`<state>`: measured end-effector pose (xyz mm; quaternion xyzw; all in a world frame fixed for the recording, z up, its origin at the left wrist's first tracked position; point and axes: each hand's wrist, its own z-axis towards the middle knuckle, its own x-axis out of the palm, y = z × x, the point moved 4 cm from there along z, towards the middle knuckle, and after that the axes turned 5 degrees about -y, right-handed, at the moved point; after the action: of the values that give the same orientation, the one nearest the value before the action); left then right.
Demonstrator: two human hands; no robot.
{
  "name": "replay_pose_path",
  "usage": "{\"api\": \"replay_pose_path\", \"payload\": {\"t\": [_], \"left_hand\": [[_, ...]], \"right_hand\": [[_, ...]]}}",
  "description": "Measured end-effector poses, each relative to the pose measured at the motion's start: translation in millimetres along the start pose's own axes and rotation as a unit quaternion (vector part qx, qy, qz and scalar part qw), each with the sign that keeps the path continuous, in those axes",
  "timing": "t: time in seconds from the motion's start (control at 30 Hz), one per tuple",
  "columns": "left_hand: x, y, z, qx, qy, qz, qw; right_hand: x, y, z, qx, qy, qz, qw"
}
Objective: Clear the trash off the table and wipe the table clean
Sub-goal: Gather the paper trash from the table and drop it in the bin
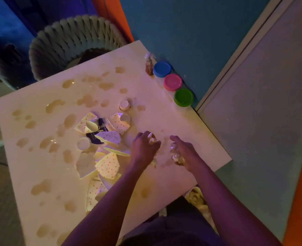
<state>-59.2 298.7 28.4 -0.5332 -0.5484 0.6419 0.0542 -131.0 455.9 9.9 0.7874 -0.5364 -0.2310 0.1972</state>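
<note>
A white square table [40, 167] carries several brown liquid stains [55, 105]. A heap of torn dotted paper pieces [107, 144] lies in its middle, with a small paper cup [124, 105] on its side and another small cup [83, 143] among the scraps. My left hand [144, 148] grips a crumpled white wad [151, 138] just right of the heap. My right hand [185, 153] holds another crumpled wad [176, 154] near the table's right edge. A further scrap [153, 163] lies between my forearms.
A woven basket [72, 38] stands beyond the table's far edge. Three tubs with blue [162, 68], pink [172, 82] and green [184, 97] lids and a small bottle [149, 65] line the far right edge against a teal wall. More crumpled paper [198, 201] lies below the table's near edge.
</note>
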Motion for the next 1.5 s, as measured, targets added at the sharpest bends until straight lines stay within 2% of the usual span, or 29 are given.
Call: {"api": "replay_pose_path", "payload": {"t": [0.17, 0.47, 0.8, 0.97, 1.27, 1.5], "left_hand": [[17.8, -11.9, -22.0, 0.048, 0.039, 0.027, 0.998], [63.6, -37.5, -69.8, 0.130, 0.123, 0.034, 0.983], [131.0, -56.6, -170.1, 0.231, 0.240, 0.091, 0.939], [153.9, -54.9, -226.8, 0.275, 0.277, 0.124, 0.912], [191.4, -29.1, -320.7, 0.262, 0.347, 0.193, 0.880], [218.8, -4.3, -347.6, 0.249, 0.381, 0.233, 0.860]], "right_hand": [[-24.6, -33.2, -12.3, -0.003, -0.033, 0.089, 0.995], [-90.7, -95.3, -23.5, 0.002, -0.106, 0.177, 0.978], [-172.5, -200.1, -75.5, 0.010, -0.180, 0.281, 0.943], [-199.8, -268.4, -103.9, 0.058, -0.180, 0.318, 0.929], [-230.7, -378.2, -140.1, 0.097, -0.205, 0.370, 0.901], [-233.8, -429.7, -137.0, 0.147, -0.216, 0.372, 0.891]]}}
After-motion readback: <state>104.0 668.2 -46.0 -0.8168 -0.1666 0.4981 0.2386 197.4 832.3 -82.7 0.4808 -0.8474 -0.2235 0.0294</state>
